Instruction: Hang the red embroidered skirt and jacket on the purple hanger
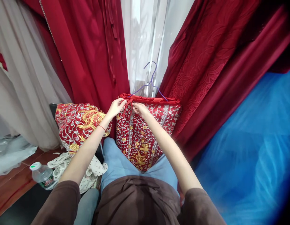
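A red skirt-like garment (pixel 145 134) with silver and gold embroidery hangs upright in front of me from a purple wire hanger (pixel 151 82). At the left part of its red waistband, my left hand (pixel 117 107) is closed on a thin red tie string (pixel 129 104). My right hand (pixel 139 109) is just to the right, its fingers curled at the same string near the knot or loop. The fingertips partly cover the string, so its exact shape cannot be made out.
Another embroidered red garment (pixel 81 122) lies folded at my left. Below it are a dotted white cloth bag (pixel 88 175) and a plastic water bottle (pixel 43 176). Red gowns (pixel 93 47) hang on both sides, with blue tulle (pixel 250 150) at right.
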A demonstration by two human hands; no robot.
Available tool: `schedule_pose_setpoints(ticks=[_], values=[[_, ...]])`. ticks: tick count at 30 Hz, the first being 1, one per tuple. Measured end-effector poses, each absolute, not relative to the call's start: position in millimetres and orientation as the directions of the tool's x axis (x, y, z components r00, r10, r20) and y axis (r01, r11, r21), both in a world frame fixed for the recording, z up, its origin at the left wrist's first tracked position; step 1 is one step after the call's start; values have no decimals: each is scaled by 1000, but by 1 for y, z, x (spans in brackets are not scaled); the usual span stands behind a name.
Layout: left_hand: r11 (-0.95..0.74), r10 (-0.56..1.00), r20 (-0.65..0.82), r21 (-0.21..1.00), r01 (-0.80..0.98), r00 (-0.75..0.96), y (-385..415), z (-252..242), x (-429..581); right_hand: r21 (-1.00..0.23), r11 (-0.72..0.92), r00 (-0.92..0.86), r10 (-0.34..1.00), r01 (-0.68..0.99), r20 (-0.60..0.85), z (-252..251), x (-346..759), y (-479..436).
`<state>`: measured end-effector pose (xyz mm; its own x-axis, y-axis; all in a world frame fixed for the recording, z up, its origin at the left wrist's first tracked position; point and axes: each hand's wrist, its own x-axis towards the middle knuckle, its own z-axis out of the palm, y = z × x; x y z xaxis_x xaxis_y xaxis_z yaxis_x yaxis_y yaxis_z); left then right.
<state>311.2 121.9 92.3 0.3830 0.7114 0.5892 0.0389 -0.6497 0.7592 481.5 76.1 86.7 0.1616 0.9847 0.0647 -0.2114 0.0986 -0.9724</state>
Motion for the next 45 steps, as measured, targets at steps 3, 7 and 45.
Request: schedule_pose_setpoints(ticks=[3, 7, 45], values=[[-624, 748, 592, 781, 17, 301, 130, 91, 308, -967, 141, 237, 967, -210, 90, 89, 488, 71], [-552, 812, 536, 834, 5, 232, 140, 87, 305, -971, 168, 171, 975, -170, 139, 95, 498, 62], [-746, 471, 615, -106, 658, 633, 170, 137, 297, 472, -55, -157, 904, 880, 398, 157, 664, -50]])
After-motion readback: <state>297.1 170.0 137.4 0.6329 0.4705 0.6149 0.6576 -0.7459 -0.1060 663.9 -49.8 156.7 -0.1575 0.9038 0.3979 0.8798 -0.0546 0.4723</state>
